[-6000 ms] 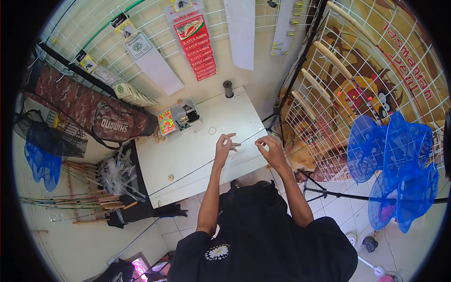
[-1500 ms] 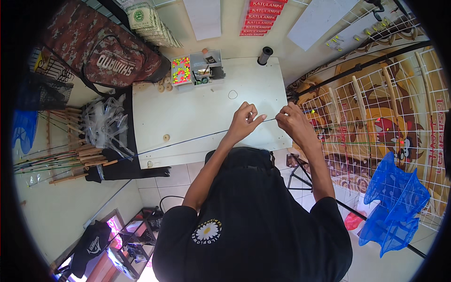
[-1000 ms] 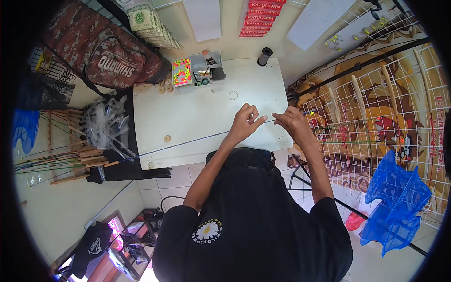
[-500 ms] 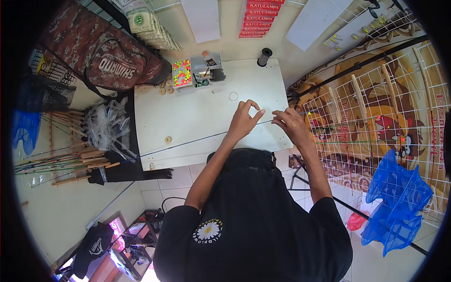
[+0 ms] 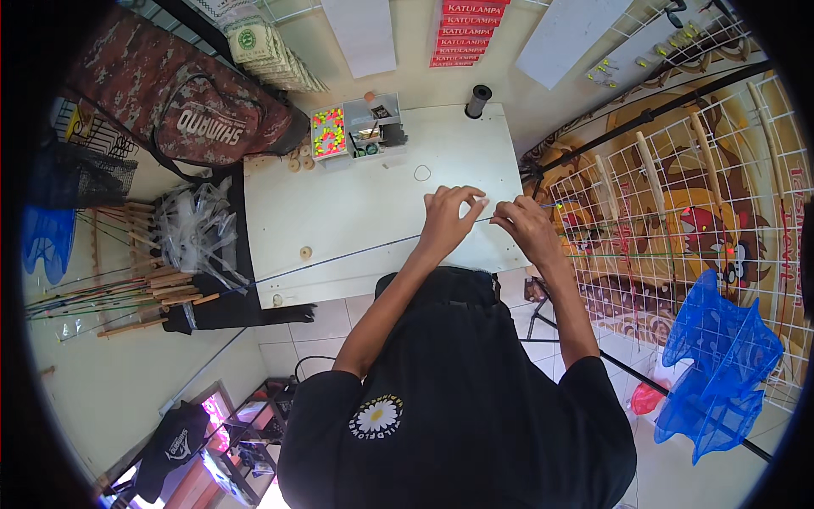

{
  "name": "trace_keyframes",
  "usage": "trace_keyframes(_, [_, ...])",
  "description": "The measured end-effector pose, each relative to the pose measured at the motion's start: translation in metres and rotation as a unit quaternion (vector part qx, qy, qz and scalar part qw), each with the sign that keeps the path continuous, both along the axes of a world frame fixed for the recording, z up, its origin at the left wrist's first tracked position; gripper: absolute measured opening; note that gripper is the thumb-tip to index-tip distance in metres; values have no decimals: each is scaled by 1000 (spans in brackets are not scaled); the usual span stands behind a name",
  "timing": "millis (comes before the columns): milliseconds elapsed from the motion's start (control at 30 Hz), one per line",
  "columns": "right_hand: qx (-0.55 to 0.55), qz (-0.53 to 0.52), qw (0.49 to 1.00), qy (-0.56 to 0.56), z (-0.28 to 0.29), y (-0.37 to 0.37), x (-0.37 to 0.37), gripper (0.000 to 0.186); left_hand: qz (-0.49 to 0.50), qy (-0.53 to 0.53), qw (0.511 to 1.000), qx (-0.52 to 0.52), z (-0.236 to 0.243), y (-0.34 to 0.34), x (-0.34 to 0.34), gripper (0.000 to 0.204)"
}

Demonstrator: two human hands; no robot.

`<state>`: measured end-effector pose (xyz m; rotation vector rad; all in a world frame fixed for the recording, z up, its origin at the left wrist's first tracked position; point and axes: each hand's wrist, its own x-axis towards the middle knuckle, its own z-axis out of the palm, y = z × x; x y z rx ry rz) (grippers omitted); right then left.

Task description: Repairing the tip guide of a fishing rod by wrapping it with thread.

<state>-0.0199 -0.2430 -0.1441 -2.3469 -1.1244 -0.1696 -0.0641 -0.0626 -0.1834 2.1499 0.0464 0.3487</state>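
A thin blue fishing rod (image 5: 339, 256) slants across the white table (image 5: 339, 204), from its handle at the left to its tip beyond my right hand. My right hand (image 5: 527, 225) pinches the rod near the tip, fingers bent and pressed together. Just left of it, above the rod, my left hand (image 5: 454, 216) has its thumb and forefinger closed in a pinch. Whatever sits in that pinch is too small to make out. A small dark loop of thread (image 5: 422, 173) lies on the tabletop beyond my left hand.
A sectioned clear box (image 5: 356, 127) with bright beads and small tools stands at the back, near several wooden rings (image 5: 305, 252). A dark spool (image 5: 478, 102) stands at the back right. Wooden-handled rods (image 5: 174, 293) crowd the left; a white wire rack (image 5: 670, 220) rises at right.
My left hand has shifted slightly right, its fingertips closer to my right hand. The right hand stays on the rod, nearly still. The whole view has shifted a little.
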Motion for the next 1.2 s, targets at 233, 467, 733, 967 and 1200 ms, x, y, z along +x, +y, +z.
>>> trace_keyframes(233, [-23, 7, 1000, 11, -4, 0, 1, 23, -132, 127, 967, -176, -16, 3, 8, 18])
trace_keyframes(467, [-42, -13, 998, 50, 0, 0, 2, 26, -106, 109, 981, -122, -11, -5, 6, 18])
trace_keyframes(733, [-8, -45, 996, 79, 13, -2, -3, 28, -50, 122, 980, -151, 8, -8, 9, 17])
trace_keyframes(967, [25, -48, 993, 103, 14, -1, -5, 21, 9, 28, 979, -202, 0, -20, 7, 21])
trace_keyframes(1200, [-11, -73, 990, 123, 18, 1, -4, 13, 23, -7, 985, -170, 6, -23, 5, 16])
